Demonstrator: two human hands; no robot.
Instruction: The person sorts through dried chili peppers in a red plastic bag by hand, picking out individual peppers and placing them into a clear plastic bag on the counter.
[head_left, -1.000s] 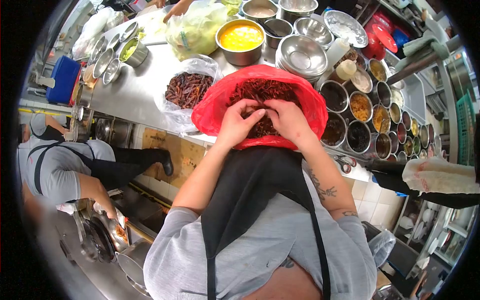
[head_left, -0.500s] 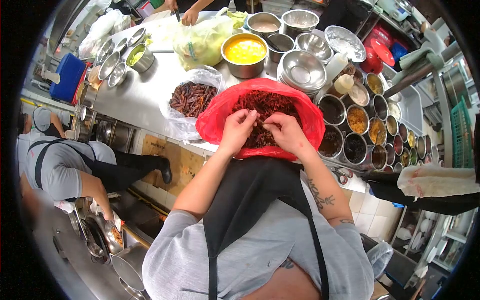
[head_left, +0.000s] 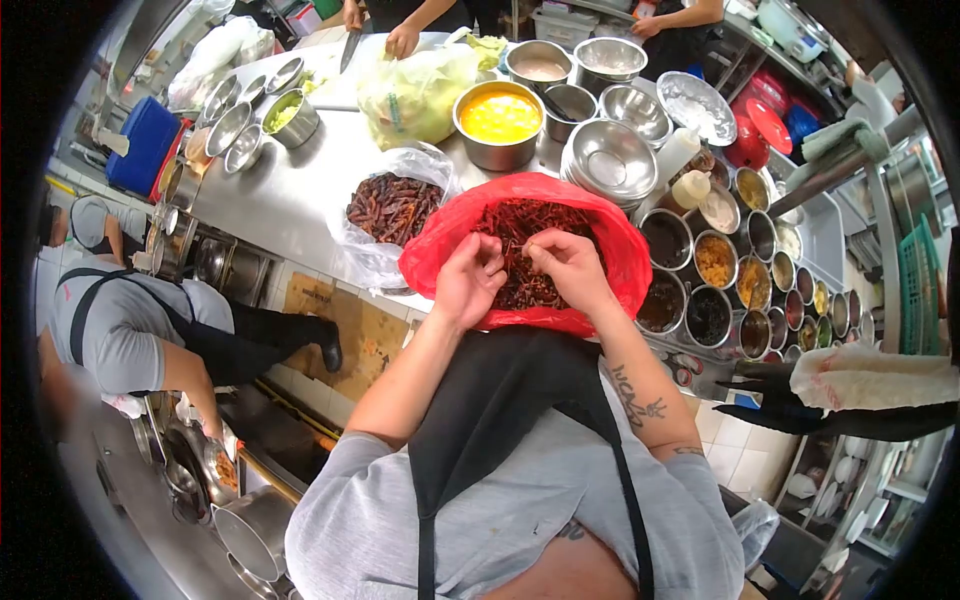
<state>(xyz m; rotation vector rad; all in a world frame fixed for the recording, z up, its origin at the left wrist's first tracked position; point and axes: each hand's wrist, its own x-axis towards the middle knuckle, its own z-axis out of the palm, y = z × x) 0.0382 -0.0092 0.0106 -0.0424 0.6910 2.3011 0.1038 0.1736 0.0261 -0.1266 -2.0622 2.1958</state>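
Note:
A red plastic bag (head_left: 443, 240) full of dried red chillies (head_left: 545, 225) stands at the near edge of the steel counter (head_left: 290, 190). Both of my hands are inside its mouth. My left hand (head_left: 468, 277) and my right hand (head_left: 568, 265) pinch the two ends of one dried chilli (head_left: 507, 250) between their fingertips, just above the heap. To the left, a clear plastic bag (head_left: 372, 258) holds more dried chillies (head_left: 392, 205).
Right of the red bag run rows of round steel tubs (head_left: 712, 262) with sauces and spices. Behind it are stacked steel bowls (head_left: 610, 155), a pot of yellow liquid (head_left: 499, 115) and a bag of cabbage (head_left: 415, 90). Another person (head_left: 130, 330) bends at the lower left; a person's hands (head_left: 400, 38) cut at the far end.
The view has shifted slightly, so the counter sits lower in the frame. My fingers have drawn together on one chilli, the left fist more closed than before.

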